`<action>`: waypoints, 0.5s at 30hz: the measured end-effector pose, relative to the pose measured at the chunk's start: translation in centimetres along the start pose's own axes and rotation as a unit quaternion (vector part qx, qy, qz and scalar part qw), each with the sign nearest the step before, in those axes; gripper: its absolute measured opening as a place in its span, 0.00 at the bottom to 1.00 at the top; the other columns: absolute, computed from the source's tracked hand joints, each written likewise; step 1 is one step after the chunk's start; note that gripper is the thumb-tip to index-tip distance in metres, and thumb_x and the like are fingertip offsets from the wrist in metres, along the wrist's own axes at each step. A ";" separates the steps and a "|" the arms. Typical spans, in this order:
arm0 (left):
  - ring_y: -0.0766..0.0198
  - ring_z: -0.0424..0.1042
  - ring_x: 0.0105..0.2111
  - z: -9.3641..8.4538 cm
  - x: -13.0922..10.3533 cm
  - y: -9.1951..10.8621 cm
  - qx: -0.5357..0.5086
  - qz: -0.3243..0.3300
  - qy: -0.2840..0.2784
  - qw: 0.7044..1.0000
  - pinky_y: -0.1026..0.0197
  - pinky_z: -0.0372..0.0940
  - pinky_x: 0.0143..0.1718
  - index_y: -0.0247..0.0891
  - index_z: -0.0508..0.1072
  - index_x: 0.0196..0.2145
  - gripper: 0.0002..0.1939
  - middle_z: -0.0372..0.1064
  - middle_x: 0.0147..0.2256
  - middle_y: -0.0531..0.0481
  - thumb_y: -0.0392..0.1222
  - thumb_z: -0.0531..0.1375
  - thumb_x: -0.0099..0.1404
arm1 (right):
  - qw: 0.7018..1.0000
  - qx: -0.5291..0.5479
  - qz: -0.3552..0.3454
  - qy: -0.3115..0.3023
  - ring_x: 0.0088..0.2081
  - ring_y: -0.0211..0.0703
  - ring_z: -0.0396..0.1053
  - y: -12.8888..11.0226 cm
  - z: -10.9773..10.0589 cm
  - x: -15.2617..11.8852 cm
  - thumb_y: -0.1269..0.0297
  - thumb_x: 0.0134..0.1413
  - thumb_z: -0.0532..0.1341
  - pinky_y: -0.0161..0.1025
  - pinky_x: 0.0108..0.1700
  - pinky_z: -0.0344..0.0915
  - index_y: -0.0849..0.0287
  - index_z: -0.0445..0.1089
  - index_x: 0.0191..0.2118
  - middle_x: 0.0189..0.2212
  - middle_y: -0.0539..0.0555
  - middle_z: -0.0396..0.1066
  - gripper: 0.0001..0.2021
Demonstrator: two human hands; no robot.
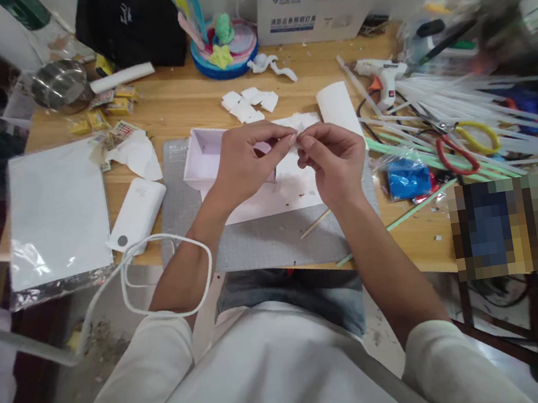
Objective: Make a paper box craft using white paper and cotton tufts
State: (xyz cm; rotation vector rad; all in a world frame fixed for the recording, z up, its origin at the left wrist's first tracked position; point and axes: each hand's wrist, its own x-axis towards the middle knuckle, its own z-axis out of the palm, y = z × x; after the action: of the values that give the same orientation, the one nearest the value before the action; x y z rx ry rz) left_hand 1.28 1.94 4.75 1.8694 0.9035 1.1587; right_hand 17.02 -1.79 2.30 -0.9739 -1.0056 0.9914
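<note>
- Two hands: one left hand (250, 160), one right hand (338, 157)
- One small white piece (294, 138) at their fingertips
- One white open box (204, 149), at the far edge of the one cutting mat (256, 247)
- One thin stick (315, 223) by the mat's near edge
- One power bank (138, 214) toward the desk's (173, 104) near left corner
- One metal bowl (60, 86) near its far left corner
- One printed carton (307, 17) along its far edge
- One glue gun (387, 81), one pair of scissors (446, 127)
- Translucent sticks (465, 91), too overlapped to count

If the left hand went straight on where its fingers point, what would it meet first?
Most likely the bare right hand, at its fingertips. The left hand points almost straight at them, a small white paper-like scrap between; exact depth is unclear.
</note>
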 end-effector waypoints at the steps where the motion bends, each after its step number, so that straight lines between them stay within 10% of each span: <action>1: 0.66 0.77 0.35 0.0 0.0 -0.1 -0.007 -0.002 -0.001 1.000 0.65 0.69 0.33 0.40 0.82 0.36 0.09 0.80 0.35 0.50 0.46 0.65 0.67 | 1.000 0.004 -0.004 -0.001 0.22 0.29 0.63 0.0 0.0 0.0 0.53 0.48 0.73 0.32 0.24 0.63 0.54 0.77 0.30 0.23 0.44 0.69 0.11; 15: 0.69 0.73 0.30 0.1 0.2 -0.3 -0.111 -0.047 -0.003 0.993 0.67 0.65 0.26 0.38 0.79 0.35 0.11 0.77 0.35 0.50 0.49 0.69 0.63 | 0.983 -0.139 -0.121 0.002 0.36 0.38 0.71 0.8 -0.7 0.1 0.44 0.55 0.67 0.37 0.32 0.70 0.48 0.75 0.46 0.43 0.52 0.73 0.18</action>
State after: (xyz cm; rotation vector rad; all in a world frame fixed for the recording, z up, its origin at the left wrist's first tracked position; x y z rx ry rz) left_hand 1.41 2.26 4.58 1.6343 0.8143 1.1466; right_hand 17.53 -1.59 1.36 -1.0515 -1.2506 0.6574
